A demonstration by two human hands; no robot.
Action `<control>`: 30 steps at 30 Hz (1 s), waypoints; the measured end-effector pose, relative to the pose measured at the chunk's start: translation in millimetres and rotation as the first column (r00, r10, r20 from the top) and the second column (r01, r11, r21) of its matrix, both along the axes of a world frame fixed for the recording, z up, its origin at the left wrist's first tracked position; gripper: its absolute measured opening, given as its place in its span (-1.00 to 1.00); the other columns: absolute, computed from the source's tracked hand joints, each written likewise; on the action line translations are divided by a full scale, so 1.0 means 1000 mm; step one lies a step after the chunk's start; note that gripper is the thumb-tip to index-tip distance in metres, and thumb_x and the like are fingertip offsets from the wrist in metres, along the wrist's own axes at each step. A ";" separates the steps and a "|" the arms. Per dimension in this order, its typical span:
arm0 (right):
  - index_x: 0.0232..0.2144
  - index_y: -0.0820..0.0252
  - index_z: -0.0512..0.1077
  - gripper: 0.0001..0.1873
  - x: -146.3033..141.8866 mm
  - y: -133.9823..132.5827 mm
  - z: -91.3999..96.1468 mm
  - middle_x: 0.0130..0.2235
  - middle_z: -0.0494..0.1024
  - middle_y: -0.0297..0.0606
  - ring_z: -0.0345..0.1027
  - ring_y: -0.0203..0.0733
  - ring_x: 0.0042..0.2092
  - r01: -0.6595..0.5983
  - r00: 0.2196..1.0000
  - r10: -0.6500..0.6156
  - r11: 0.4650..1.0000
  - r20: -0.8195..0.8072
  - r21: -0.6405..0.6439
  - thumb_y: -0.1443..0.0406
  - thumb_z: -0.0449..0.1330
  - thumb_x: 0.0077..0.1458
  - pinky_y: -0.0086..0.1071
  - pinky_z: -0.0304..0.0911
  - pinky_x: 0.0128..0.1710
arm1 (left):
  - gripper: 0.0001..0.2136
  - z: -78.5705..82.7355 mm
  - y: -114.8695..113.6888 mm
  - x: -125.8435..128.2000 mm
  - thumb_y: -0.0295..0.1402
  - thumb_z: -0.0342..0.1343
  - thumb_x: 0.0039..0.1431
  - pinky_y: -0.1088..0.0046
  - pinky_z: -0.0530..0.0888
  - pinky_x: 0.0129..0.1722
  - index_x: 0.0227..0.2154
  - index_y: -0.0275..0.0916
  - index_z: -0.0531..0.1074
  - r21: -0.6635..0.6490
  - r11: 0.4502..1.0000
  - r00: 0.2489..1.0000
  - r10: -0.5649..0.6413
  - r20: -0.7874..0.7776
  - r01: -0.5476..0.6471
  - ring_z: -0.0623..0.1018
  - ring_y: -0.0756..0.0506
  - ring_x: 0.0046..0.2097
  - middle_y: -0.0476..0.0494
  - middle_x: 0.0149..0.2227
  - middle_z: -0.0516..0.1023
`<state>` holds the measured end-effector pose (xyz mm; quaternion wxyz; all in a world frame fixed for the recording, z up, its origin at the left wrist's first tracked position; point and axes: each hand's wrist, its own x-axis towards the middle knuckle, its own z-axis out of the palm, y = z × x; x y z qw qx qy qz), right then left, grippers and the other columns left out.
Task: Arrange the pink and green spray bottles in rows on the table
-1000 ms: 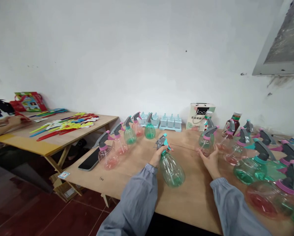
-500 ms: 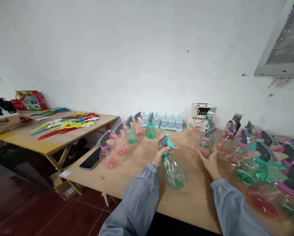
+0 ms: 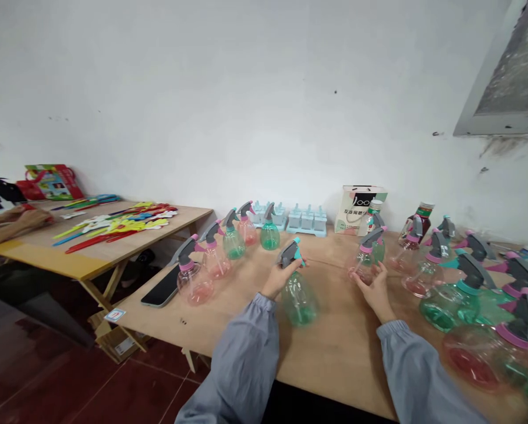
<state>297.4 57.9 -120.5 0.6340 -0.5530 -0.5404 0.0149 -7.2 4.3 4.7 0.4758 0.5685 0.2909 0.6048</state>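
My left hand (image 3: 280, 279) is closed round the neck of a green spray bottle (image 3: 300, 301) with a grey head and turquoise trigger. The bottle is nearly upright over the middle of the table (image 3: 335, 359); I cannot tell whether its base touches the wood. My right hand (image 3: 374, 290) grips the lower body of a pink spray bottle (image 3: 362, 266) with a grey head and pink collar, fingers round its near side. Several more spray bottles, such as a green one (image 3: 450, 305) and a pink one (image 3: 485, 359), crowd the table to the right of it.
On the left stand pink bottles (image 3: 195, 286) and green bottles (image 3: 270, 235), with a phone (image 3: 161, 287) beside them. Light-blue moulds (image 3: 307, 220) and a paper bag (image 3: 356, 211) line the wall. At a neighbouring table (image 3: 82, 266) with colourful flat pieces (image 3: 126, 221), another person's hands (image 3: 25, 220) show.
My left hand has moved slightly left with the green spray bottle, which is now more upright. The right hand stays on the pink bottle. The other person's hands have shifted a little.
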 end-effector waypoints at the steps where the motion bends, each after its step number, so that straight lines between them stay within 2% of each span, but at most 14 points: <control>1: 0.23 0.30 0.02 0.10 -0.001 -0.001 0.000 0.15 0.27 0.23 0.27 0.22 0.18 -0.005 1.000 0.005 1.000 -0.003 -0.001 -0.24 0.29 -0.12 0.15 0.20 0.17 | -0.72 0.002 0.000 -0.009 -0.16 0.37 -0.08 0.30 0.48 -0.10 -0.38 -0.23 0.55 0.016 0.998 0.996 0.066 -0.062 -0.065 0.60 -0.16 -0.21 -0.14 -0.36 0.62; 3: 0.23 0.29 0.02 0.10 -0.002 -0.001 0.000 0.16 0.27 0.23 0.27 0.23 0.18 -0.012 1.000 0.012 1.000 -0.013 -0.010 -0.24 0.29 -0.13 0.17 0.19 0.17 | -0.77 0.005 0.000 -0.031 -0.21 0.38 -0.09 0.30 0.47 -0.11 -0.41 -0.22 0.55 0.030 0.981 0.970 0.194 -0.148 -0.191 0.58 -0.17 -0.21 -0.11 -0.39 0.60; 6: 0.25 0.30 0.00 0.14 -0.003 -0.002 -0.001 0.18 0.25 0.25 0.27 0.24 0.19 -0.032 0.999 0.031 0.999 -0.018 -0.021 -0.26 0.28 -0.13 0.18 0.19 0.18 | -0.75 0.002 0.000 -0.062 -0.15 0.37 -0.08 0.31 0.47 -0.15 -0.50 -0.21 0.50 0.083 0.930 0.893 0.366 -0.262 -0.357 0.55 -0.17 -0.26 -0.05 -0.48 0.53; 8: 0.25 0.30 0.00 0.15 -0.004 -0.002 -0.002 0.19 0.25 0.25 0.26 0.24 0.20 -0.029 0.999 0.029 0.999 -0.015 -0.019 -0.27 0.28 -0.14 0.16 0.19 0.18 | -0.72 -0.007 -0.001 -0.075 -0.09 0.31 -0.01 0.26 0.47 -0.08 -0.38 -0.20 0.51 0.194 0.884 0.824 0.466 -0.321 -0.425 0.56 -0.18 -0.23 -0.06 -0.40 0.55; 11: 0.25 0.28 0.03 0.15 -0.006 -0.002 -0.001 0.17 0.28 0.22 0.28 0.24 0.18 -0.023 1.000 0.023 1.000 -0.005 -0.018 -0.29 0.27 -0.14 0.17 0.21 0.17 | -0.52 -0.032 -0.003 -0.083 -0.01 0.25 0.04 0.13 0.40 0.11 -0.05 -0.18 0.44 0.424 0.751 0.696 0.646 -0.312 -0.507 0.55 -0.25 -0.01 -0.21 -0.12 0.56; 13: 0.26 0.29 0.05 0.15 -0.008 -0.003 -0.001 0.18 0.30 0.23 0.28 0.25 0.18 -0.030 1.000 0.031 0.999 0.002 -0.025 -0.31 0.26 -0.14 0.19 0.20 0.17 | -0.37 -0.051 -0.003 -0.084 0.04 0.27 -0.03 0.03 0.35 0.16 0.05 -0.22 0.37 0.520 0.646 0.572 0.754 -0.323 -0.559 0.49 -0.35 0.10 -0.34 0.00 0.50; 16: 0.26 0.31 0.08 0.13 -0.015 -0.008 0.001 0.22 0.29 0.26 0.25 0.26 0.22 -0.071 0.997 0.072 0.996 0.019 -0.049 -0.30 0.25 -0.11 0.20 0.16 0.21 | -0.37 -0.070 0.002 -0.083 0.06 0.22 0.02 -0.06 0.33 0.13 0.04 -0.28 0.35 0.540 0.565 0.384 0.823 -0.418 -0.624 0.44 -0.47 0.15 -0.48 0.07 0.44; 19: 0.27 0.28 0.07 0.06 -0.029 -0.018 0.002 0.24 0.30 0.24 0.25 0.23 0.25 -0.176 0.984 0.177 0.981 0.012 -0.083 -0.23 0.28 -0.05 0.18 0.17 0.23 | -0.42 -0.066 0.020 -0.083 0.09 0.09 0.16 -0.12 0.28 0.14 0.03 -0.32 0.34 0.504 0.528 0.282 0.828 -0.485 -0.683 0.39 -0.49 0.18 -0.53 0.11 0.40; 21: 0.27 0.24 0.07 0.00 -0.041 -0.026 0.004 0.23 0.33 0.20 0.27 0.20 0.25 -0.247 0.968 0.249 0.963 0.007 -0.107 -0.17 0.30 -0.01 0.20 0.19 0.23 | -0.37 -0.053 0.037 -0.083 0.14 0.04 0.19 -0.14 0.26 0.14 0.06 -0.34 0.33 0.462 0.538 0.278 0.809 -0.518 -0.705 0.37 -0.50 0.19 -0.55 0.11 0.39; 26: 0.23 0.16 0.11 -0.13 -0.067 -0.046 0.006 0.21 0.37 0.13 0.31 0.15 0.24 -0.388 0.918 0.396 0.910 0.029 -0.149 -0.09 0.32 0.04 0.20 0.21 0.24 | -0.28 -0.022 0.080 -0.080 0.13 0.07 0.22 -0.09 0.27 0.13 0.19 -0.40 0.26 0.374 0.599 0.371 0.767 -0.524 -0.708 0.36 -0.50 0.19 -0.57 0.11 0.41; 30: 0.23 0.13 0.09 -0.15 -0.076 -0.053 0.006 0.24 0.35 0.09 0.28 0.14 0.27 -0.426 0.897 0.439 0.888 0.044 -0.174 -0.07 0.31 0.06 0.21 0.18 0.26 | -0.27 -0.017 0.085 -0.077 0.07 0.09 0.24 -0.13 0.23 0.18 0.28 -0.36 0.13 0.331 0.603 0.431 0.773 -0.465 -0.725 0.29 -0.46 0.28 -0.62 0.25 0.28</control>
